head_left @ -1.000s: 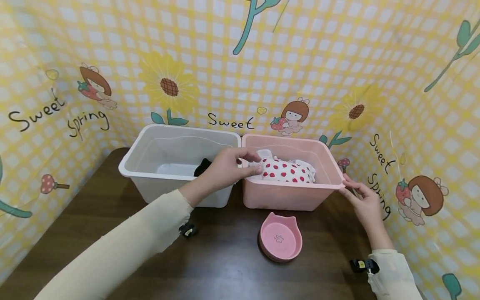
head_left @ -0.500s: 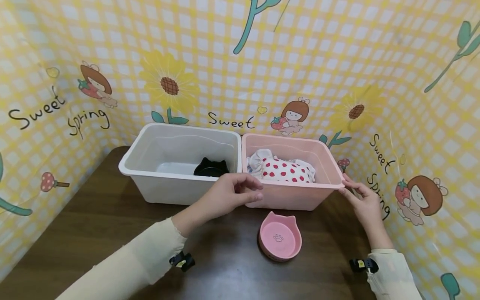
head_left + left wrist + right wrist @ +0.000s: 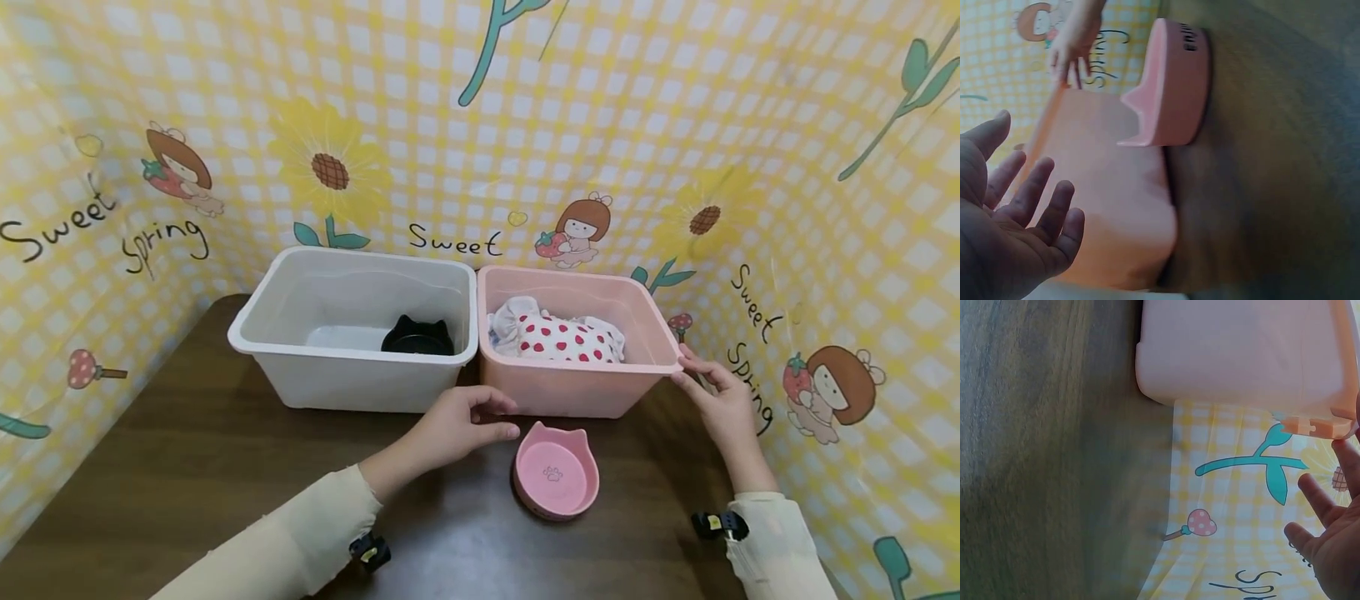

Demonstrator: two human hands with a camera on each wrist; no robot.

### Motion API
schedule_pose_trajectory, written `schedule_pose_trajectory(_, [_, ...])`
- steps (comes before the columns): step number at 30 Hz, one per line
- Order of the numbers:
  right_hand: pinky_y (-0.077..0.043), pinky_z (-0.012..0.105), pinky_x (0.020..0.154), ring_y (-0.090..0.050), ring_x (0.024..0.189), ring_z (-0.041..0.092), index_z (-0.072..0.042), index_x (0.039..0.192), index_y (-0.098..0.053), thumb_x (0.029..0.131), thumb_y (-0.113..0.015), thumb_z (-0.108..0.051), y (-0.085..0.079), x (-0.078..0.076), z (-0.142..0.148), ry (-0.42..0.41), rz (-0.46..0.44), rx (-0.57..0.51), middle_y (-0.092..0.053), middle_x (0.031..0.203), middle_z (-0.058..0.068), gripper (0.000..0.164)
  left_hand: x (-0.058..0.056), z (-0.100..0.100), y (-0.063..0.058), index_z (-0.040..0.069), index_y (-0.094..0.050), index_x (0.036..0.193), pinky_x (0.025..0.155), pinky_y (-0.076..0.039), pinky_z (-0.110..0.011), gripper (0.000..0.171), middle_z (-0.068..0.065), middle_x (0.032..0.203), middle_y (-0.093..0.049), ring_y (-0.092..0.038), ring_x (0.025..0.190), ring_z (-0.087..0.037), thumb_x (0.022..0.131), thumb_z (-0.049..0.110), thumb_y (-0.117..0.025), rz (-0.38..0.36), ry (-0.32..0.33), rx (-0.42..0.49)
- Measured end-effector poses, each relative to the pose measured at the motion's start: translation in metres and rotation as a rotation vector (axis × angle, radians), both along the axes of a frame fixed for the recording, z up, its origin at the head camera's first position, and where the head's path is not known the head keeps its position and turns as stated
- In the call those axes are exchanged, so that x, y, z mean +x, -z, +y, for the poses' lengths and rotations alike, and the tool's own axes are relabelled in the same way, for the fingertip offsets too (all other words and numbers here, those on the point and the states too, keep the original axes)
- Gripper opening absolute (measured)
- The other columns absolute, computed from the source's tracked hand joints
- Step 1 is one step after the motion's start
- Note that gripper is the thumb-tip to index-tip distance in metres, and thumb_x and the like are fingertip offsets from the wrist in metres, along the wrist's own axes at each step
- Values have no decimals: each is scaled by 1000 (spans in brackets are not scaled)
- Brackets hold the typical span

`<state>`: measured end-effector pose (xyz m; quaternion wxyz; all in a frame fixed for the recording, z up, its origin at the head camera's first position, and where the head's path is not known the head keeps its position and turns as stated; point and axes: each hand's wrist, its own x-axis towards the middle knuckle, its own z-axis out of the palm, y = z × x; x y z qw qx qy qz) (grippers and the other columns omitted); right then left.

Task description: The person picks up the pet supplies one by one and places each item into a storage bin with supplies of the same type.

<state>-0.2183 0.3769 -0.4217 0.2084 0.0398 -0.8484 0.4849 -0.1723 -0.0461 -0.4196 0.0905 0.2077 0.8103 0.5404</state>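
My left hand (image 3: pixel 457 429) hovers over the table, its fingers loosely curved with nothing between them. Its fingertips are just left of a pink cat-eared pet bowl (image 3: pixel 555 475) with a paw print inside. In the left wrist view, that bowl (image 3: pixel 1179 87) shows dark lettering on its side. My right hand (image 3: pixel 720 404) pinches the front right rim corner of a pink bin (image 3: pixel 570 392). Inside the bin lies a white ruffled cloth item (image 3: pixel 566 337) with red spots; its exact kind is unclear. The right wrist view has the right hand (image 3: pixel 1335 519) at the bin's corner, thumb hidden.
A white bin (image 3: pixel 352 379) stands against the pink bin's left side, with a black cat-eared bowl (image 3: pixel 417 337) in it. Yellow checked cloth (image 3: pixel 450 150) rises behind and on both sides. The dark wooden table (image 3: pixel 187 467) extends in front.
My left hand has drawn back from the spotted cloth in the pink bin, over the front rim and down towards the pink bowl. The right hand has stayed at the rim corner.
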Motion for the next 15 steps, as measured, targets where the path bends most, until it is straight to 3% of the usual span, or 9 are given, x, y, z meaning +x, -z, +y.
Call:
schedule_pose_trajectory(8, [-42, 12, 104, -58, 126, -5, 0, 122, -72, 93, -76, -14, 2, -2, -2, -9, 25, -18, -64, 139, 6, 32, -11, 15, 37, 19, -75, 111, 102, -51, -49, 27, -4, 114, -74, -66, 110, -23, 88, 31, -83, -1, -2, -17])
schedule_pose_trajectory(15, [-41, 10, 103, -58, 125, -5, 1, 121, -72, 94, -75, -13, -9, 9, -11, -2, 19, -16, -64, 138, 9, 31, -15, 30, 57, 15, -73, 119, 101, -52, -50, 35, -5, 118, -73, -65, 114, -27, 88, 30, -82, -11, -17, -40])
